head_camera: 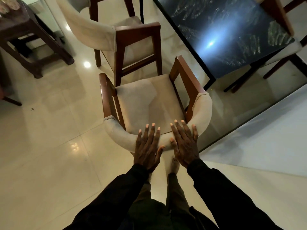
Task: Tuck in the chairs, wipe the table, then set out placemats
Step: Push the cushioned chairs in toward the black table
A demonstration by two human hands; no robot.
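Both grips lie flat on the curved padded back of the nearer brown wooden armchair with a beige cushioned seat (149,103). The left grip (147,146) and the right grip (185,143) sit side by side at the middle of that back, fingers straight and spread over its top edge, wide and pressing rather than clasping anything. The seat lies just ahead of the fingertips. The chair stands clear of the dark glossy rectangular table (224,39), which is ahead and to the right of the right grip, and its seat is not under the top. A second beige-and-brown armchair (99,34) stands farther ahead of the left grip, also out on the cream tiled floor (49,130) beside the table's edge. I judge the task to be at its first step: neither of these chairs is tucked in, and the wiping and the placemats are yet to come. No cloth or placemat shows.
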